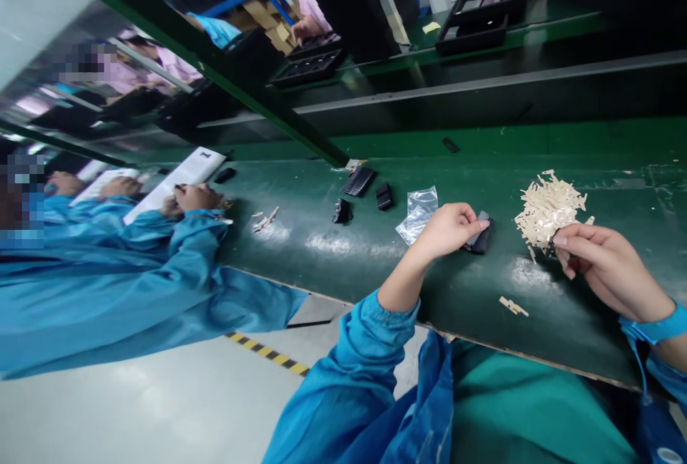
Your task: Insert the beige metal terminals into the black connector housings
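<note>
My left hand (pixel 451 228) has its thumb and fingers closed on a dark grey part (pixel 477 229), which lies at a black block (pixel 485 240) on the green table. At the right, my right hand (pixel 595 256) pinches a small dark piece (pixel 554 238) at the lower edge of a heap of cream-coloured flat pieces (pixel 550 208). A clear plastic bag (pixel 420 212) lies just left of my left hand. A few loose cream pieces (pixel 514 306) rest nearer the table's front edge, between my hands.
Black ribbed parts (pixel 359 181) and a black lump (pixel 342 211) lie left of the bag on the green table (pixel 300 235). Co-workers in blue sleeves (pixel 198 235) handle white panels (pixel 177 181) at the left. Black trays (pixel 486 6) stand across the bench.
</note>
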The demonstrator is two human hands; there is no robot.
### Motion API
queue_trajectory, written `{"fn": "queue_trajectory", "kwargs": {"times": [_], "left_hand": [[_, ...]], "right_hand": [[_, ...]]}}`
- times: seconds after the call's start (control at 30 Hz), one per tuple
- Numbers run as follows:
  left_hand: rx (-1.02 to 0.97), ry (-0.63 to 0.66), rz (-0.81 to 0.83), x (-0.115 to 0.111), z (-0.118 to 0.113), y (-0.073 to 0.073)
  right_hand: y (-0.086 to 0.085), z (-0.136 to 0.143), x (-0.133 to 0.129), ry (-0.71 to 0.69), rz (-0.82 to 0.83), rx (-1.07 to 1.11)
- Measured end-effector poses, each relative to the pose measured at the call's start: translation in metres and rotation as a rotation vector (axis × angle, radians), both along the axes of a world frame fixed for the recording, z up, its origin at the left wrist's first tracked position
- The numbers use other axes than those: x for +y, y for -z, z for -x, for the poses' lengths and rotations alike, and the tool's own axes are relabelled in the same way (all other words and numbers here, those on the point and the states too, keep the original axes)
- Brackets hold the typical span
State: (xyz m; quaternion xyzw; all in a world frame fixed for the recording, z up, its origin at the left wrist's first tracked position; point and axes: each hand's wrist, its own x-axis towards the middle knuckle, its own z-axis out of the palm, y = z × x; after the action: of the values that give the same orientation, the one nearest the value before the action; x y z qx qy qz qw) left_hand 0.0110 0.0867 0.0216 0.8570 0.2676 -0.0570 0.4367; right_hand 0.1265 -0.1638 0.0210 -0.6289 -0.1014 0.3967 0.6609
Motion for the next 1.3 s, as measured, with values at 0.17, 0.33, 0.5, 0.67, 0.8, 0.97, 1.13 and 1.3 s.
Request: {"fn": "queue_trajectory", "kwargs": {"times": [0.17, 0.33, 0.5, 0.67, 0.8, 0.97, 1.13, 1.3], "left_hand": [[-0.217, -0.083, -0.020, -0.016, 0.008, -0.014], [-0.227, 0.103, 0.390, -0.058, 0.003, -0.020], [-0.217, 0.142, 0.792, -0.079, -0.007, -0.003], [-0.217, 0.144, 0.934, -0.083, -0.007, 0.006], [-0.192, 0.139, 0.977, -0.086, -0.005, 0.006], [-0.170, 0.134, 1.018, -0.087, -0.005, 0.006], [-0.170, 0.133, 1.036, -0.086, -0.004, 0.005], [-0.162, 0.120, 1.034, -0.086, -0.004, 0.002]], "right_hand": [[-0.001, 0.002, 0.002, 0.017, -0.012, -0.036], [0.001, 0.005, 0.001, 0.081, 0.000, -0.106], [0.002, 0.003, 0.001, 0.178, 0.025, -0.143], [0.005, 0.002, 0.000, 0.212, 0.083, -0.227], [0.004, 0.003, -0.002, 0.205, 0.107, -0.232], [0.000, 0.004, -0.003, 0.174, 0.127, -0.256], [-0.001, 0.004, -0.004, 0.155, 0.138, -0.267], [-0.003, 0.005, -0.004, 0.179, 0.159, -0.256]]}}
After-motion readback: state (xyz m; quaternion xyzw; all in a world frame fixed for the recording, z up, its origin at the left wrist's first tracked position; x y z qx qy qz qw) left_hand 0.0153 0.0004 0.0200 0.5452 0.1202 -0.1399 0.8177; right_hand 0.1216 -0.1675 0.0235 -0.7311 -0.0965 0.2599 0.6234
